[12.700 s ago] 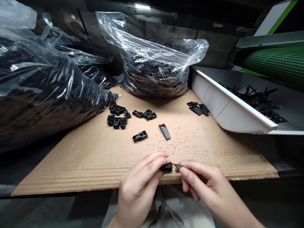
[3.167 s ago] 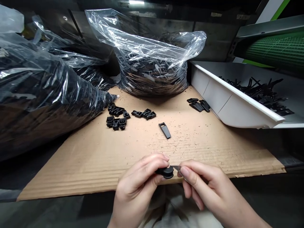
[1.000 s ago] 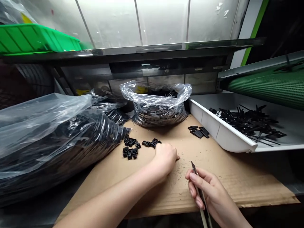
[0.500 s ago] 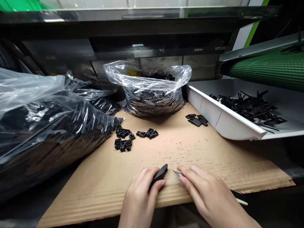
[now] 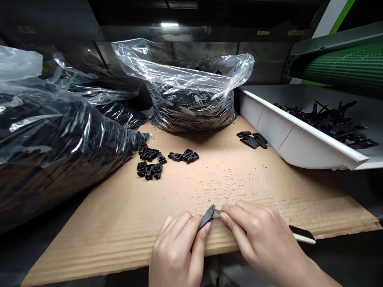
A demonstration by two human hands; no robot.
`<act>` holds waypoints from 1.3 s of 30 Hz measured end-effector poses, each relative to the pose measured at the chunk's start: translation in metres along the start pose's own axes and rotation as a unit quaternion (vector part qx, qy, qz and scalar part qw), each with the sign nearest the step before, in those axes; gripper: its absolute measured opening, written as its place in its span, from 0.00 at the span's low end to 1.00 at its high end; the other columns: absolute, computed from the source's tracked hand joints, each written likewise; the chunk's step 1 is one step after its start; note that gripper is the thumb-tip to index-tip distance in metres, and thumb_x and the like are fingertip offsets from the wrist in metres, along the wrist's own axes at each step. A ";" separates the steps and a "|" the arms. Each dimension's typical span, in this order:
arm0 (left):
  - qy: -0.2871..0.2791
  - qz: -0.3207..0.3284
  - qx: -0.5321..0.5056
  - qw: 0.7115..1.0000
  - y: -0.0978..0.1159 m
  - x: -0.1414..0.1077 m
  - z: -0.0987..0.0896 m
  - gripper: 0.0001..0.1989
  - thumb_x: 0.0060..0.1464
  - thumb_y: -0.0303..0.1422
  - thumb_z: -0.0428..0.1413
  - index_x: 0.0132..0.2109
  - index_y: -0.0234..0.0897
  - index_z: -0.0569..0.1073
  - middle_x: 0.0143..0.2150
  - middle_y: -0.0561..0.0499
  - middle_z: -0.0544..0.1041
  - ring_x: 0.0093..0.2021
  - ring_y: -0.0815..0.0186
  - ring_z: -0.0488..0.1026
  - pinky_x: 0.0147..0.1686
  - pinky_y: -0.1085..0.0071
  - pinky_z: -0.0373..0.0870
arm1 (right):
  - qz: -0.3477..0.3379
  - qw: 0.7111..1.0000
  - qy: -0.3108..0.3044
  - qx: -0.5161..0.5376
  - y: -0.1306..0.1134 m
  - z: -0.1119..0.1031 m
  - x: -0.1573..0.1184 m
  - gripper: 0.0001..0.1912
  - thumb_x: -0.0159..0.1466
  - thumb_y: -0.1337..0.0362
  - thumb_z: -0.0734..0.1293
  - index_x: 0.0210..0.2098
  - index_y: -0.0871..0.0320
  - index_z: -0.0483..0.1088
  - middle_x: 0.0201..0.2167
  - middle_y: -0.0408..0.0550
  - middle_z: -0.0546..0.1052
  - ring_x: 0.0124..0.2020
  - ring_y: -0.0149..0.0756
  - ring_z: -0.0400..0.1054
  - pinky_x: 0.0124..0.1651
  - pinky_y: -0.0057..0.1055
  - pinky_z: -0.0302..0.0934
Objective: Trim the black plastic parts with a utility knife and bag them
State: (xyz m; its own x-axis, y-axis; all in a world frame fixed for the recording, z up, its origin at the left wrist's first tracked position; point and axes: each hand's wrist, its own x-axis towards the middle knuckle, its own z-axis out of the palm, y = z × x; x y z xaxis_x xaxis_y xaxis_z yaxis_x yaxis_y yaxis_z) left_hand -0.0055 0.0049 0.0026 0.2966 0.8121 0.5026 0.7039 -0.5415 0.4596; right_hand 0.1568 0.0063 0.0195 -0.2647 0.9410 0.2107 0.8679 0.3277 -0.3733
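Near 6 o'clock, over the front edge of the cardboard sheet (image 5: pixel 191 191) on the desk: left hand (image 5: pixel 176 249) pinched on a small black plastic part (image 5: pixel 207 217), held tilted, tip up toward 1 o'clock. Right hand (image 5: pixel 257 235) closed around a slim knife (image 5: pixel 302 234), blade tip touching the part's upper end, pale handle with a dark band jutting out toward 3 o'clock. Toward 11 o'clock, well apart, a loose cluster of black clips (image 5: pixel 149 161); just right of it a shorter row of clips (image 5: pixel 184 156). At 12 o'clock, an open clear bag (image 5: pixel 188 91) full of black pieces. At 9 o'clock, a large filled bag (image 5: pixel 54 135). Toward 1 o'clock, a few flat black pieces (image 5: pixel 253 139) just beside a white tray (image 5: pixel 287 135) holding black sprues (image 5: pixel 332 119).
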 end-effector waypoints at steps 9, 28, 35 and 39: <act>-0.006 0.029 -0.015 0.999 -0.001 -0.003 0.000 0.07 0.55 0.22 0.47 0.36 0.36 0.67 0.26 0.52 0.68 0.27 0.65 0.66 0.30 0.69 0.61 | 0.019 0.999 -0.032 -0.006 -0.002 -0.003 -0.003 0.15 0.64 0.64 0.52 0.28 0.54 0.68 0.23 0.42 0.72 0.24 0.36 0.67 0.26 0.29 0.46; -0.003 0.040 -0.011 0.999 -0.002 -0.003 0.001 0.07 0.56 0.23 0.47 0.35 0.36 0.68 0.27 0.51 0.70 0.27 0.66 0.68 0.30 0.70 0.64 | 0.079 0.993 0.039 -0.080 -0.007 -0.001 0.009 0.13 0.63 0.65 0.56 0.28 0.56 0.70 0.24 0.45 0.75 0.26 0.38 0.70 0.25 0.29 0.49; 0.017 0.020 -0.078 0.997 -0.003 -0.005 -0.004 0.08 0.55 0.24 0.48 0.40 0.38 0.70 0.31 0.51 0.73 0.30 0.65 0.71 0.31 0.72 0.66 | 0.065 0.995 0.041 0.066 0.003 -0.014 -0.010 0.11 0.64 0.64 0.56 0.37 0.55 0.70 0.32 0.44 0.74 0.33 0.35 0.69 0.35 0.30 0.60; -0.004 -0.021 -0.165 0.986 -0.003 -0.004 -0.011 0.09 0.54 0.23 0.51 0.39 0.40 0.72 0.33 0.52 0.73 0.33 0.67 0.72 0.32 0.76 0.67 | 0.087 0.966 0.008 0.243 0.003 -0.023 -0.014 0.10 0.62 0.62 0.60 0.41 0.53 0.69 0.37 0.44 0.73 0.36 0.31 0.67 0.36 0.26 0.61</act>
State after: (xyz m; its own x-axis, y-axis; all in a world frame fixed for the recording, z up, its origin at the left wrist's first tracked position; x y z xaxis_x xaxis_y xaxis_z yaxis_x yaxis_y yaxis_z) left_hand -0.0158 0.0005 0.0067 0.2781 0.8358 0.4733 0.4676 -0.5482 0.6934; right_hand 0.1730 -0.0074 0.0366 -0.1230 0.9853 0.1187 0.5981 0.1691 -0.7834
